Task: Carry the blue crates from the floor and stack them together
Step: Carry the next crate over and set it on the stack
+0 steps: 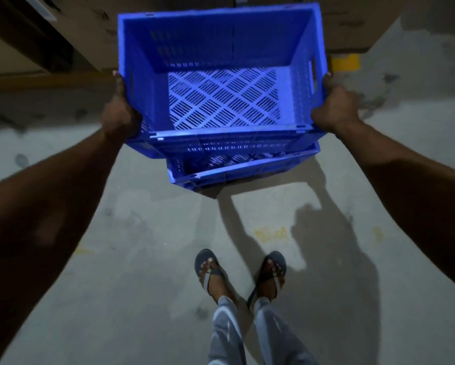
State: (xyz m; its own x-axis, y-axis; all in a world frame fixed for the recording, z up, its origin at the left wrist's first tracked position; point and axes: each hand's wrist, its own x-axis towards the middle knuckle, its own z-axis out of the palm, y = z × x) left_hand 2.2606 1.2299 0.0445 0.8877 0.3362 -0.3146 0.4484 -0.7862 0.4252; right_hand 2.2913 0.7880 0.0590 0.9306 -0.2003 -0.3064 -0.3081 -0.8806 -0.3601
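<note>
We are gripping the upper blue crate with left hand and right hand curled round its sides, above the lower crate.

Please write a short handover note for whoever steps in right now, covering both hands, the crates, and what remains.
Left hand: grips the left side wall of the upper blue crate.
Right hand: grips the right side wall, just below the handle slot.
Crates: the upper crate is empty and held over the lower blue crate, which sits on the concrete floor ahead of the person's feet. The two look skewed; whether they already touch is unclear.
Done: crate brought to the stack.
Left: square it up, seat it, let go. No other crates are in view.
</note>
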